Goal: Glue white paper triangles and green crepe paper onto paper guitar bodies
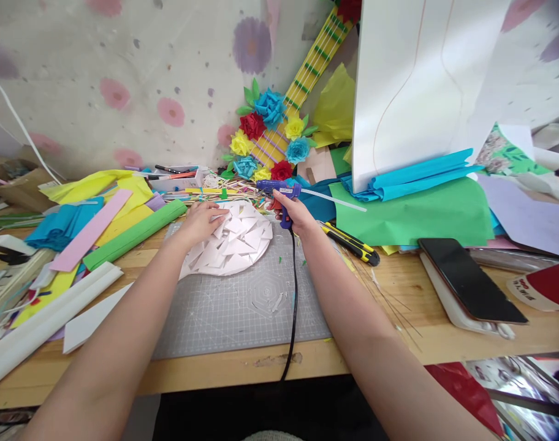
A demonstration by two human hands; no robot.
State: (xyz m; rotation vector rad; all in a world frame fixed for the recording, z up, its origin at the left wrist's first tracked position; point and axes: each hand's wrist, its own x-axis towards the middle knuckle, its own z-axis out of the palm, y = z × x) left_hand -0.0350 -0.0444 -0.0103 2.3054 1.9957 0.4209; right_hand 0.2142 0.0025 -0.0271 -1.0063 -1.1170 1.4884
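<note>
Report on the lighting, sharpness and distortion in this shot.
Head view, lighting: a pale sheen slants across the white board. Head view, focus: the glue gun and the white paper shape look fairly crisp, while the wall's right edge looks smeared. Head view, distortion: the red-and-white cup looks stretched outward.

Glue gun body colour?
The glue gun body is purple-blue; best seen in the head view, the only one.

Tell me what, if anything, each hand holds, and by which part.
The right hand holds the purple glue gun by its handle. The left hand touches the white piece; any grip is unclear.
</note>
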